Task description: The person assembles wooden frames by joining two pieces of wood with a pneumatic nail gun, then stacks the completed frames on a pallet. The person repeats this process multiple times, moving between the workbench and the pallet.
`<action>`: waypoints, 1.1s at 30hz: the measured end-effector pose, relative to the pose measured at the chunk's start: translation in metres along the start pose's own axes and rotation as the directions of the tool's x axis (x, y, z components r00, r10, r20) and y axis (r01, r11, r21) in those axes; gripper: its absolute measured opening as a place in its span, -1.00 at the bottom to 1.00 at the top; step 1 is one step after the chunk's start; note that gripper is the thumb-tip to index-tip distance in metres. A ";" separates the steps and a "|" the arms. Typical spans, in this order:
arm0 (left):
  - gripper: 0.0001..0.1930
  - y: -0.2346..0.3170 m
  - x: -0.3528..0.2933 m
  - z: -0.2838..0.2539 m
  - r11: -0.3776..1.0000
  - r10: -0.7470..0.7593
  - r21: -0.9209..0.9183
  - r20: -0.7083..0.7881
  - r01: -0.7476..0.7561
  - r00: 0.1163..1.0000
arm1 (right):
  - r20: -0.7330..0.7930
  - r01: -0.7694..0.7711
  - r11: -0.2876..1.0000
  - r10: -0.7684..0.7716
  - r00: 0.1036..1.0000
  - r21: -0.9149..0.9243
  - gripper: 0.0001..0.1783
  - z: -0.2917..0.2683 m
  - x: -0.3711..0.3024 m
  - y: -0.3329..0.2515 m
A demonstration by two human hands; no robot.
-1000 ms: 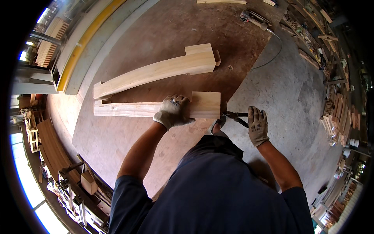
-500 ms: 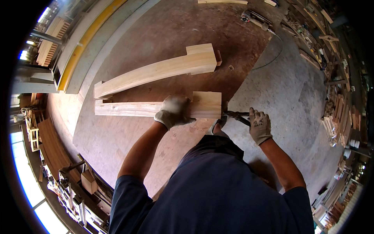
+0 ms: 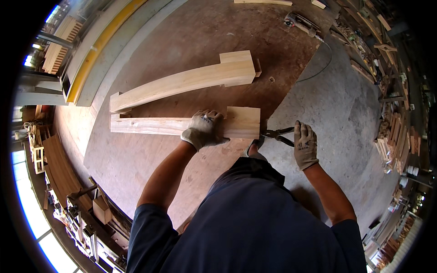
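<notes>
My left hand (image 3: 204, 129), in a pale work glove, is closed over a straight-looking light wooden piece (image 3: 154, 126) with a thicker block at its right end. My right hand (image 3: 306, 145), also gloved, is at the handles of dark metal pincers (image 3: 276, 133). The handles are spread wide, with the right hand's fingers fairly straight beside their ends. The pincers' jaws are at the lower right corner of the wooden piece; what they touch there is too small to tell. Beyond lies a second, curved wooden piece (image 3: 182, 84) with a block end.
The wood pieces lie over a brown board-like surface (image 3: 150, 57) beside grey concrete floor (image 3: 337, 113). A power tool (image 3: 300, 23) with a thin hose is at the far right. Wood stacks (image 3: 396, 132) line the right side; a yellow-striped beam (image 3: 98, 50) stands at the left.
The pincers' handles have spread further apart. My right hand's fingers have straightened. My left hand remains on the wooden piece, which has barely moved.
</notes>
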State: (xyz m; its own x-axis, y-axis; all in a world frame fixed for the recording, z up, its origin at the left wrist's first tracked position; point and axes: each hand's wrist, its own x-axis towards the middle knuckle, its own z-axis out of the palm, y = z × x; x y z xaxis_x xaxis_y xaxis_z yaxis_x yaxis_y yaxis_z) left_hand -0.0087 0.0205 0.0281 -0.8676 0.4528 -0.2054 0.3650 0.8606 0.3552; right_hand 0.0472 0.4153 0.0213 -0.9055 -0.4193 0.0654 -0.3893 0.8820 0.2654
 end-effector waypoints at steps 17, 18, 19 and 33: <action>-0.20 -0.008 -0.003 0.009 0.992 0.120 -0.028 -0.154 -0.125 0.981 | 0.097 0.058 0.997 -0.062 0.993 0.046 -0.34 0.006 -0.011 0.001; -0.25 -0.007 -0.001 0.011 0.992 0.087 -0.083 -0.104 -0.096 0.991 | 0.132 0.066 0.996 -0.073 0.989 0.055 -0.37 0.002 -0.013 0.003; -0.25 -0.008 0.001 0.010 0.994 0.078 -0.069 -0.104 -0.086 0.991 | 0.158 0.050 0.994 -0.066 0.985 0.101 -0.41 0.001 -0.009 0.003; -0.24 -0.010 -0.004 0.022 0.992 0.080 -0.082 -0.193 -0.097 0.978 | 0.767 -0.379 0.823 -0.101 0.634 0.422 -0.56 -0.075 0.038 0.012</action>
State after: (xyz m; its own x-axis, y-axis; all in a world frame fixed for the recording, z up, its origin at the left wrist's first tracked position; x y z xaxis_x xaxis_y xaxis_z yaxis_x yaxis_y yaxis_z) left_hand -0.0021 0.0152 0.0054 -0.8846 0.4663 0.0037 0.4186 0.7906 0.4470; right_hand 0.0209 0.3941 0.0990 -0.6643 -0.1903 -0.7228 -0.0486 0.9760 -0.2124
